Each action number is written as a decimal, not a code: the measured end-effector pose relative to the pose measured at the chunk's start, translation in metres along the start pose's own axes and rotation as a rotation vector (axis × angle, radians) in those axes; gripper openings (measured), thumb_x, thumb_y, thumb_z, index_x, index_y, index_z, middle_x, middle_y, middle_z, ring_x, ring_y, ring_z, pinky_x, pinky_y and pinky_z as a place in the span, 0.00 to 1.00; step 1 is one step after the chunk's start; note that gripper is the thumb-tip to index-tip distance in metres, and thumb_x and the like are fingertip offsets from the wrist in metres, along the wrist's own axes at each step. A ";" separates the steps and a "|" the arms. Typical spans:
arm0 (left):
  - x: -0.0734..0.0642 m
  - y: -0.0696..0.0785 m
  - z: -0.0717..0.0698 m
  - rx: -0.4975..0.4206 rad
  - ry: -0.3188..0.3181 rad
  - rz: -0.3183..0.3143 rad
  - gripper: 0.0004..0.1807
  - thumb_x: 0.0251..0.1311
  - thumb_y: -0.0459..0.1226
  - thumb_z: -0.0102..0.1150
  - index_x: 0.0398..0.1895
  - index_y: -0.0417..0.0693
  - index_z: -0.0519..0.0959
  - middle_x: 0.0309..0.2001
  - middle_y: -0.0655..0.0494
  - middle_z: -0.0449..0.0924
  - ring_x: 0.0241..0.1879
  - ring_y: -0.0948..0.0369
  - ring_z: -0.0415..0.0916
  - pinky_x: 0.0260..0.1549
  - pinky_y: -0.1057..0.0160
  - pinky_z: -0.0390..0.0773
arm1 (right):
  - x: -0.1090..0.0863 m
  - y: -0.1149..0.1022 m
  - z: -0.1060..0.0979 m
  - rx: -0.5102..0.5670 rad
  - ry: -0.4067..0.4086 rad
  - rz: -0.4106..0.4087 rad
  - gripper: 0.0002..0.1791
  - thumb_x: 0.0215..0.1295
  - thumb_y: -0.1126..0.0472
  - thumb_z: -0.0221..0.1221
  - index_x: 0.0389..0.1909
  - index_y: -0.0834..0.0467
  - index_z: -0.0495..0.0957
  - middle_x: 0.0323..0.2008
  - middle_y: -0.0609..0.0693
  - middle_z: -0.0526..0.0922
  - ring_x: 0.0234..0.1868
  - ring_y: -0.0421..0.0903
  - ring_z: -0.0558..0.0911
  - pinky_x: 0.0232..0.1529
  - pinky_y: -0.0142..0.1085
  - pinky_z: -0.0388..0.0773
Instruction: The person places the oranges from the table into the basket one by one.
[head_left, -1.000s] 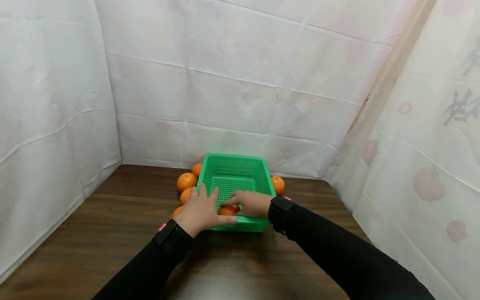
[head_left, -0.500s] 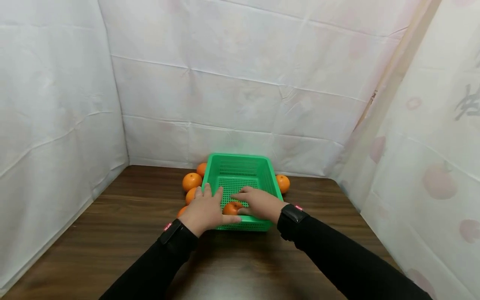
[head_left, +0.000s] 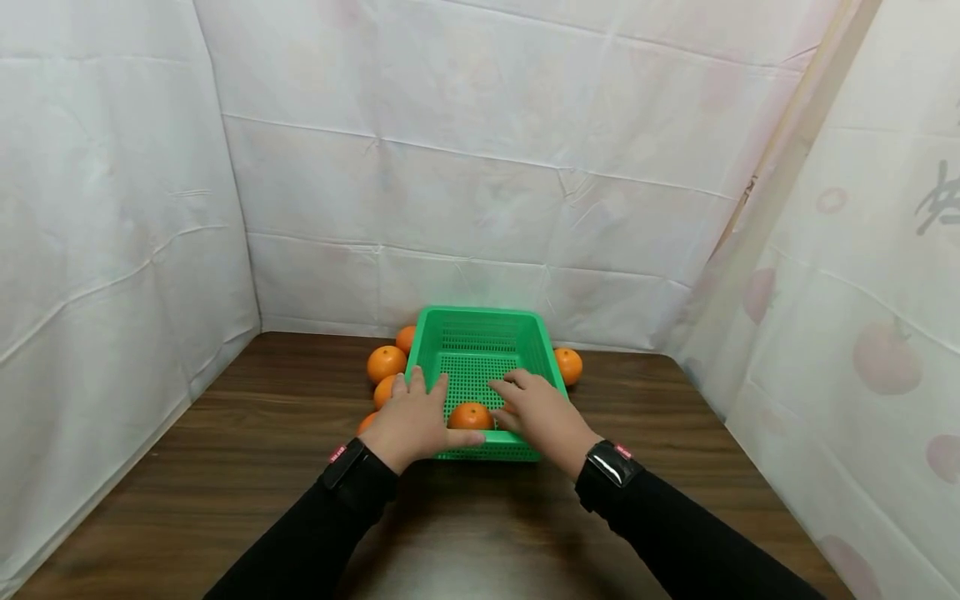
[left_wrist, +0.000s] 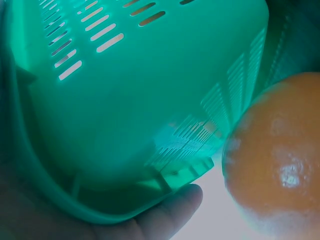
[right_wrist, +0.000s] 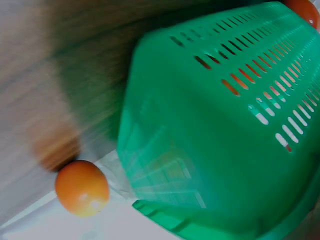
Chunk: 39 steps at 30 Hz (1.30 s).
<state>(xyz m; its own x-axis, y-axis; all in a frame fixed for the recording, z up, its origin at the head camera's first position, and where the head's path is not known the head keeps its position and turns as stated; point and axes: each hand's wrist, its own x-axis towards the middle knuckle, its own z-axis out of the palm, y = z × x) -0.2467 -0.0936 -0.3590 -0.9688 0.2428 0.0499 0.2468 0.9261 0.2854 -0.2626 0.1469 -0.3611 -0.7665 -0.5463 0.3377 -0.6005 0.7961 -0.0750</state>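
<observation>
A green slotted plastic basket (head_left: 491, 450) stands on the table. My left hand (head_left: 411, 425) rests at its near left corner, fingers spread and straight, thumb along the near rim. In the left wrist view one finger (left_wrist: 172, 212) lies along the basket's rim (left_wrist: 105, 217), with an orange (left_wrist: 280, 160) close beside it. Inside the basket near the front sits an orange (head_left: 470, 416). My right hand (head_left: 546, 417) hovers over the near right part of the basket, fingers loosely bent. A patch of another orange (head_left: 509, 407) shows between its thumb and fingers.
Several oranges line the basket's left side, among them one orange (head_left: 386, 362) near the back. Another orange (head_left: 568, 366) lies by the right wall. White cloth (head_left: 465, 208) hangs behind the dark wooden table (head_left: 247, 467) and on both sides.
My right hand has drawn back and to the right from the front orange in the basket, leaving it in full view. My left hand stays at the same corner.
</observation>
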 end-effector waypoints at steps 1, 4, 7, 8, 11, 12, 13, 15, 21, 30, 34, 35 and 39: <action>0.000 0.000 0.000 0.004 -0.002 -0.001 0.69 0.50 0.84 0.54 0.86 0.50 0.58 0.83 0.26 0.48 0.81 0.26 0.47 0.64 0.27 0.74 | -0.003 0.001 0.000 0.002 0.021 0.013 0.27 0.76 0.50 0.66 0.72 0.51 0.78 0.63 0.52 0.81 0.61 0.50 0.83 0.61 0.43 0.84; 0.000 0.000 0.000 0.008 -0.008 -0.004 0.69 0.50 0.85 0.53 0.86 0.51 0.57 0.83 0.26 0.48 0.82 0.26 0.46 0.64 0.27 0.74 | -0.011 0.005 0.001 0.012 0.061 0.053 0.26 0.75 0.50 0.66 0.71 0.50 0.79 0.65 0.52 0.80 0.64 0.52 0.82 0.63 0.46 0.83; 0.000 0.001 0.001 0.003 -0.013 -0.009 0.69 0.50 0.84 0.54 0.86 0.51 0.57 0.84 0.27 0.47 0.82 0.27 0.46 0.65 0.27 0.73 | -0.019 0.011 0.000 0.050 0.084 0.097 0.27 0.74 0.49 0.67 0.71 0.51 0.79 0.66 0.54 0.79 0.66 0.55 0.80 0.65 0.50 0.81; 0.000 0.001 0.001 0.000 -0.014 -0.011 0.69 0.50 0.84 0.55 0.86 0.52 0.57 0.84 0.27 0.47 0.82 0.27 0.46 0.65 0.26 0.73 | -0.021 0.013 0.000 0.068 0.090 0.113 0.28 0.74 0.49 0.68 0.71 0.51 0.79 0.66 0.54 0.78 0.67 0.56 0.79 0.66 0.51 0.81; 0.000 0.000 0.001 -0.004 -0.016 -0.014 0.69 0.50 0.84 0.55 0.86 0.52 0.57 0.84 0.28 0.47 0.82 0.27 0.45 0.65 0.26 0.73 | -0.027 0.020 -0.001 0.104 0.098 0.173 0.31 0.72 0.45 0.68 0.72 0.52 0.77 0.69 0.56 0.77 0.69 0.58 0.78 0.67 0.54 0.79; 0.000 0.000 0.001 -0.002 -0.015 -0.014 0.69 0.49 0.84 0.55 0.86 0.52 0.57 0.84 0.28 0.47 0.82 0.27 0.45 0.65 0.26 0.73 | -0.028 0.023 -0.001 0.111 0.099 0.193 0.32 0.72 0.44 0.69 0.72 0.51 0.77 0.69 0.56 0.76 0.69 0.59 0.77 0.67 0.55 0.79; 0.000 0.000 0.002 -0.001 -0.015 -0.014 0.69 0.49 0.84 0.55 0.86 0.52 0.57 0.84 0.28 0.47 0.82 0.28 0.45 0.65 0.26 0.73 | -0.029 0.026 -0.001 0.114 0.104 0.208 0.33 0.71 0.44 0.69 0.73 0.52 0.76 0.70 0.57 0.75 0.70 0.60 0.77 0.67 0.56 0.79; 0.001 0.000 0.002 0.000 -0.014 -0.015 0.69 0.49 0.84 0.55 0.86 0.52 0.57 0.84 0.28 0.47 0.82 0.28 0.45 0.65 0.26 0.73 | -0.031 0.031 -0.001 0.120 0.115 0.232 0.35 0.70 0.43 0.70 0.73 0.53 0.76 0.71 0.58 0.74 0.70 0.62 0.76 0.66 0.57 0.79; 0.001 -0.001 0.002 -0.006 -0.013 -0.015 0.69 0.49 0.84 0.56 0.86 0.52 0.57 0.84 0.28 0.46 0.83 0.28 0.44 0.65 0.27 0.73 | -0.037 0.051 -0.001 0.148 0.148 0.307 0.39 0.70 0.45 0.71 0.76 0.55 0.72 0.72 0.61 0.71 0.69 0.63 0.75 0.65 0.57 0.79; 0.001 -0.001 0.001 0.001 -0.014 -0.004 0.68 0.51 0.84 0.54 0.86 0.51 0.57 0.84 0.27 0.46 0.82 0.27 0.44 0.67 0.28 0.72 | -0.042 0.072 -0.002 0.213 0.125 0.393 0.42 0.74 0.42 0.66 0.80 0.58 0.66 0.75 0.64 0.67 0.74 0.66 0.70 0.69 0.62 0.73; 0.000 -0.001 0.001 0.003 -0.013 -0.006 0.68 0.51 0.84 0.55 0.86 0.51 0.57 0.84 0.27 0.46 0.83 0.27 0.44 0.67 0.28 0.72 | -0.041 0.078 -0.001 0.225 0.114 0.406 0.41 0.75 0.42 0.65 0.80 0.57 0.65 0.75 0.64 0.66 0.74 0.66 0.70 0.69 0.61 0.73; 0.000 -0.001 0.001 0.004 -0.012 -0.007 0.68 0.51 0.84 0.55 0.86 0.51 0.57 0.84 0.27 0.46 0.83 0.27 0.45 0.66 0.28 0.73 | -0.041 0.080 0.000 0.229 0.111 0.411 0.41 0.75 0.42 0.64 0.81 0.57 0.65 0.75 0.64 0.66 0.74 0.66 0.70 0.69 0.61 0.73; 0.000 0.000 0.000 0.004 -0.008 -0.006 0.68 0.50 0.84 0.55 0.86 0.51 0.58 0.84 0.27 0.46 0.83 0.28 0.45 0.66 0.28 0.73 | -0.042 0.084 0.002 0.224 0.102 0.419 0.41 0.77 0.41 0.62 0.81 0.57 0.64 0.74 0.65 0.66 0.72 0.67 0.72 0.68 0.60 0.75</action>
<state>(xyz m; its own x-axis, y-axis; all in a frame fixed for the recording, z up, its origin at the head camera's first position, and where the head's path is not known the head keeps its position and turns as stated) -0.2469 -0.0934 -0.3594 -0.9701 0.2393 0.0402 0.2408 0.9286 0.2823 -0.2819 0.2363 -0.3836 -0.9333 -0.1530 0.3248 -0.2874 0.8605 -0.4207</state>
